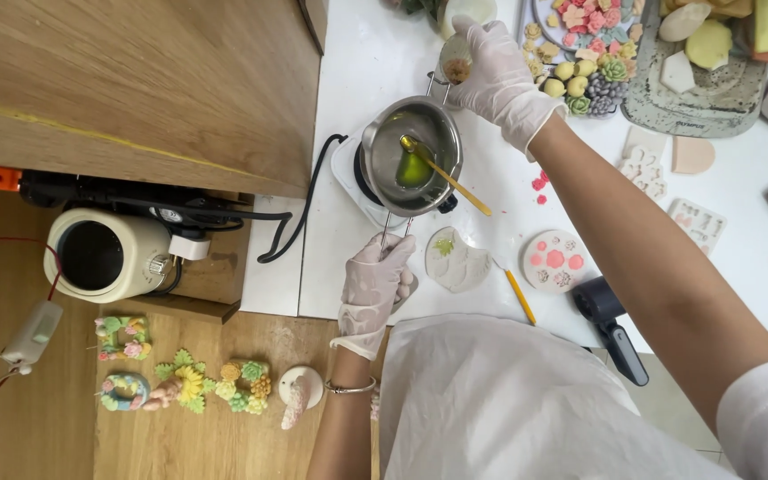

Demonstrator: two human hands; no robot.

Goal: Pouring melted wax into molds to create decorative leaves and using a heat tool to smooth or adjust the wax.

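Note:
My left hand (373,286), in a thin white glove, grips the wire handle of a small steel melting pot (412,153). The pot sits on a white hot plate (348,178) and holds a pool of green liquid with a gold spoon (446,175) resting in it. My right hand (501,78), also gloved, reaches past the pot and holds a small pale round piece (456,60) just above the pot's far rim. A white silicone mould (457,260) with a green spot lies beside my left hand.
A round mould (555,260) with pink flowers, a yellow stick (519,295) and a black heat tool (611,322) lie on the white table. Trays of small coloured flowers (584,53) stand at the back. A cream jug (104,255) and flower-decorated letters (184,384) sit on the wooden surface at left.

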